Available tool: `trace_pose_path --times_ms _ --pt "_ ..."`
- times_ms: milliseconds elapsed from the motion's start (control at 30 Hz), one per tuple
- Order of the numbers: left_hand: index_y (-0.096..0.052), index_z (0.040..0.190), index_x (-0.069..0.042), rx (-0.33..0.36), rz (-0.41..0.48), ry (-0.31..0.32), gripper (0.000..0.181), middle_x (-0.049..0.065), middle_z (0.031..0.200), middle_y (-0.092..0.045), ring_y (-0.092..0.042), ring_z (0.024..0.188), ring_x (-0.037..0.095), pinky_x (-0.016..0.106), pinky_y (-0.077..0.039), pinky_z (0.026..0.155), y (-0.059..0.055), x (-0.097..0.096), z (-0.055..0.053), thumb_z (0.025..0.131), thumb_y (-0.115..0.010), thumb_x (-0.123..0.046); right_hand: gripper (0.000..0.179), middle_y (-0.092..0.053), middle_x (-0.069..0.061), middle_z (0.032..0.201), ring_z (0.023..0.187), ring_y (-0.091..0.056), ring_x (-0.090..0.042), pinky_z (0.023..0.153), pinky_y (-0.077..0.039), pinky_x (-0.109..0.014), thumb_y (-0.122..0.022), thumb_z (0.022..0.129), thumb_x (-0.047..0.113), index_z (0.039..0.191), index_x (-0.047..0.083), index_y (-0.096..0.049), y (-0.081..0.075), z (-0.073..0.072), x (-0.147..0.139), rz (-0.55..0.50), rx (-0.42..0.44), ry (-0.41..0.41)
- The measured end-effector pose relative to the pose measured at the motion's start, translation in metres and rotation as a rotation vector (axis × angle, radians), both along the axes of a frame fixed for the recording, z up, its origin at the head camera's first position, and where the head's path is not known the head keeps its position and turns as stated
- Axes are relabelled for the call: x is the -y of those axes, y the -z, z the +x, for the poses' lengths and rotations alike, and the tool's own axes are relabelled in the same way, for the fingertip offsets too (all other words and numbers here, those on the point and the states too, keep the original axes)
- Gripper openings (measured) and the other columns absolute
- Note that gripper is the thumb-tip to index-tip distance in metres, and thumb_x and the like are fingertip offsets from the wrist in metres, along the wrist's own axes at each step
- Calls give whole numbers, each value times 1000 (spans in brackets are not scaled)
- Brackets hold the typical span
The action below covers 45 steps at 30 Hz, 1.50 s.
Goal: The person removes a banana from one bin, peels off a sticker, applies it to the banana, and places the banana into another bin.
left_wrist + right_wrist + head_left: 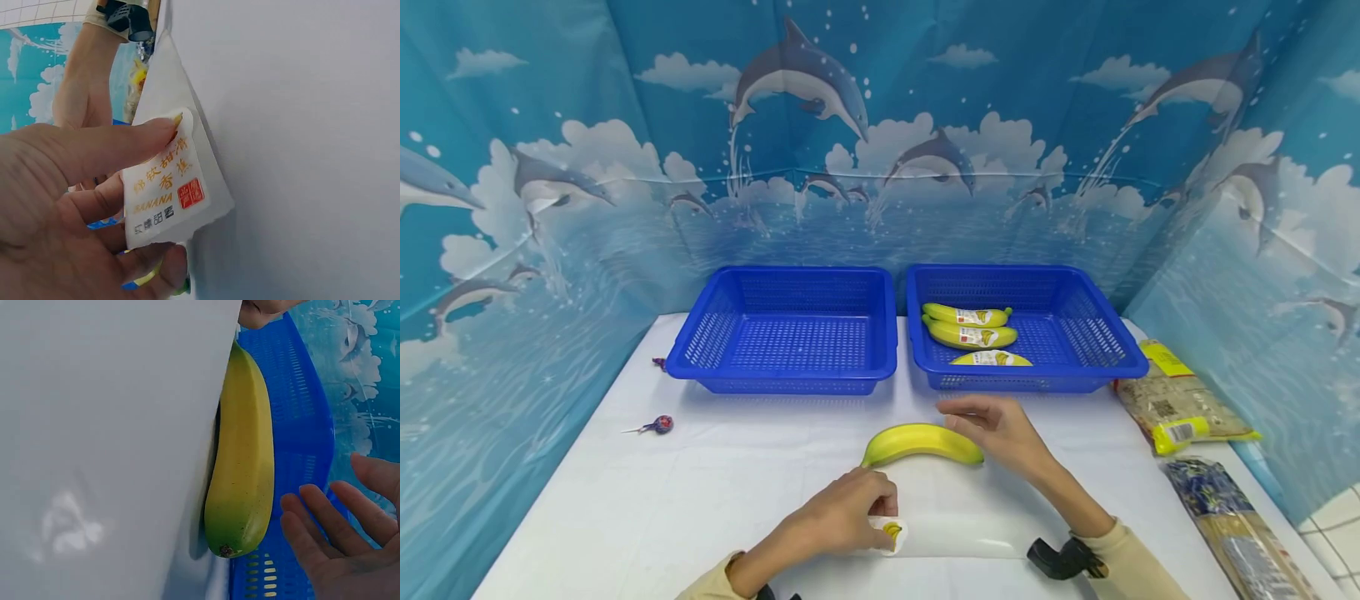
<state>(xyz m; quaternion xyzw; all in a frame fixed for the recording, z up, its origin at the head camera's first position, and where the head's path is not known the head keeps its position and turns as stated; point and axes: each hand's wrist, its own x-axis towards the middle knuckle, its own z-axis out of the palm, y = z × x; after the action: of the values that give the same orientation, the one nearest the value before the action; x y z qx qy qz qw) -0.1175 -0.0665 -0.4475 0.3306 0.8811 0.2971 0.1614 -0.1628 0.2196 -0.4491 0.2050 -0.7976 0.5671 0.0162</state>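
A yellow banana [921,437] with greenish ends lies on the white table, its curve toward the baskets. My right hand [996,425] hovers beside the banana's right end, fingers apart and holding nothing; the right wrist view shows a gap between these fingers [337,519] and the fruit. Nearer the front edge, my left hand [848,512] pinches the left end of a pale sticker strip [966,537]. In the left wrist view the thumb presses on a white banana sticker [165,194] with orange lettering and a red square. Part of the sticker is hidden under the thumb.
Behind stand two blue baskets: the left basket [782,385] and the right basket [1022,382], which holds three labelled bananas [973,335]. A lollipop [662,424] lies at left. Two packaged food bags, one tan [1183,400] and one long [1240,525], lie along the right edge.
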Motion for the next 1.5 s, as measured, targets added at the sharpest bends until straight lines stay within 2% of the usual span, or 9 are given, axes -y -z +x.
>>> trace_pose_path --times_ms 133,367,567,733,967,1133,1200,1367,1500 --pt "-71 81 -18 118 109 -18 24 -14 77 -64 -54 77 0 21 -50 74 -2 0 -4 86 -92 -10 25 -73 -30 125 112 -76 -34 96 -62 -29 -70 102 -2 125 -11 -72 -2 -1 -3 -28 -56 -65" --pt "-80 88 -16 152 188 -51 12 -13 76 -75 -63 69 -1 21 -55 72 -3 -4 -8 87 -90 -8 21 -80 -20 109 89 -80 -25 75 -67 -37 -70 102 -3 121 -11 -74 -7 3 -5 20 -80 -282" --pt "-81 91 -9 224 283 -53 8 -8 75 -77 -65 54 7 21 -54 52 -5 -4 -11 90 -87 -5 21 -80 -20 111 97 -80 -22 88 -66 -39 -73 102 2 121 -5 -76 -8 8 1 64 -49 -481" --pt "-81 94 -6 238 337 -45 5 -4 77 -79 -65 54 8 19 -53 50 -8 -3 -12 92 -85 -3 26 -80 -18 109 92 -78 -18 85 -67 -41 -78 100 9 123 -2 -76 -9 12 8 118 -30 -562" --pt "-81 100 -5 224 398 -42 7 0 82 -80 -66 56 11 20 -55 53 -7 -4 -13 94 -84 -6 29 -81 -5 99 87 -73 -7 81 -66 -34 -84 95 11 122 3 -79 -10 16 12 214 -31 -519" --pt "-82 101 -8 140 350 -48 9 -4 87 -79 -70 70 4 20 -58 68 -14 1 -18 94 -86 -12 25 -82 -4 105 90 -73 -8 84 -66 -34 -83 95 7 120 4 -81 -12 15 8 189 -11 -477" --pt "-82 101 -9 137 338 -53 9 -4 89 -79 -72 78 4 23 -61 72 -19 6 -21 95 -85 -13 24 -82 -5 108 92 -74 -10 87 -66 -35 -83 95 7 119 4 -82 -12 14 6 174 -3 -466" --pt "-81 104 -3 220 362 -48 9 2 87 -80 -77 78 25 44 -66 64 -31 19 -29 103 -74 -9 23 -82 -4 105 91 -73 -9 87 -66 -36 -83 95 9 117 5 -82 -13 11 1 160 -19 -448" --pt "-80 106 -1 252 361 -24 13 4 87 -80 -78 80 36 53 -65 67 -36 24 -32 106 -68 -5 22 -82 -3 101 88 -71 -7 83 -66 -34 -83 95 9 116 5 -83 -12 11 -2 155 -33 -442"
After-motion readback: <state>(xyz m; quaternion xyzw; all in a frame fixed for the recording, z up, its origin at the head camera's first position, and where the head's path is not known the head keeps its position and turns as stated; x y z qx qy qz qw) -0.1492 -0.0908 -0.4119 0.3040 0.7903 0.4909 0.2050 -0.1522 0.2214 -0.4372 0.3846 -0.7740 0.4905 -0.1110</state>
